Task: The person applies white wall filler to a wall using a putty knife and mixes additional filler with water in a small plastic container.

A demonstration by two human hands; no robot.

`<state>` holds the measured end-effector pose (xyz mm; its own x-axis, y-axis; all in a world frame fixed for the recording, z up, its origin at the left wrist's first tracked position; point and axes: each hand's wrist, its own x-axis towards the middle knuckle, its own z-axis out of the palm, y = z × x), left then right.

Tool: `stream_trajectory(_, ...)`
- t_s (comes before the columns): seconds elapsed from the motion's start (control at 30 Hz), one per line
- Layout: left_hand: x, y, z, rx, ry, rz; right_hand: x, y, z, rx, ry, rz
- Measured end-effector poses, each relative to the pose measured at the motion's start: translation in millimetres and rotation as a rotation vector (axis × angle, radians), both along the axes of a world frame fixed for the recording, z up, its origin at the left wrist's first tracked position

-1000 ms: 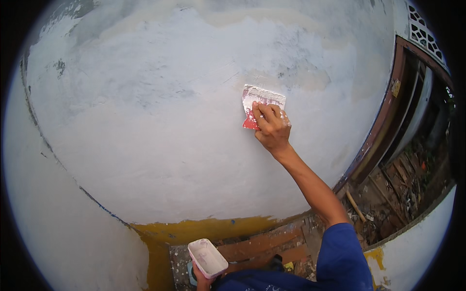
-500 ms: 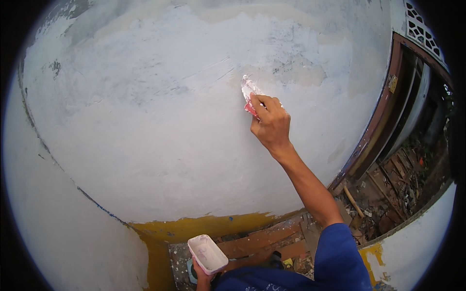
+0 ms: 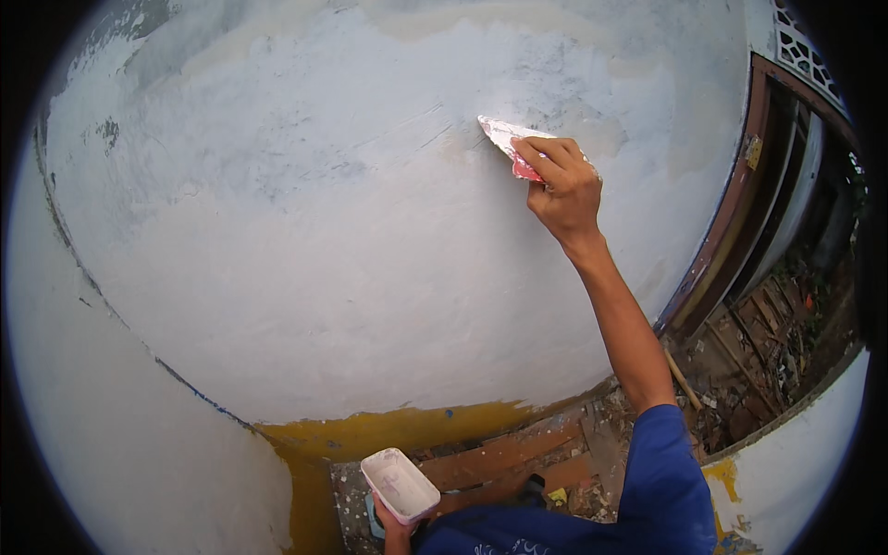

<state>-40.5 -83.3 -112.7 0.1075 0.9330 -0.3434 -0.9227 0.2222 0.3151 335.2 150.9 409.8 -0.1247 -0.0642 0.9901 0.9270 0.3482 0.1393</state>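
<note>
The right hand's grip [image 3: 566, 185] is clamped on a red spreader [image 3: 504, 137] smeared white, fingers bent over its face. The spreader points toward 10 o'clock from the knuckles, its visible long axis running from 10 to 4; whether its edge touches the pale wall [image 3: 370, 268] cannot be told. Scratched grey marks [image 3: 421, 125] lie further out at 10 o'clock, with this right hand much the nearer. A brown door frame [image 3: 740, 176] stands at 3 o'clock. Well apart, toward 7 o'clock, the left hand [image 3: 395, 527] holds a white tub [image 3: 400, 486], below a yellow band [image 3: 388, 433].
</note>
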Motion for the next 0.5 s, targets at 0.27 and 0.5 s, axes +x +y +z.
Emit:
stream_trajectory(0.27,-4.2,-2.9,21.1,-0.037,0.017,-0.034,-6.7,-18.2,-42.2,-0.306,-0.149,0.004)
stream_trajectory(0.5,-8.8,14.7,-1.1,-0.029,0.02,-0.01,-16.0,-0.9,-28.7,-0.213,-0.039,-0.121)
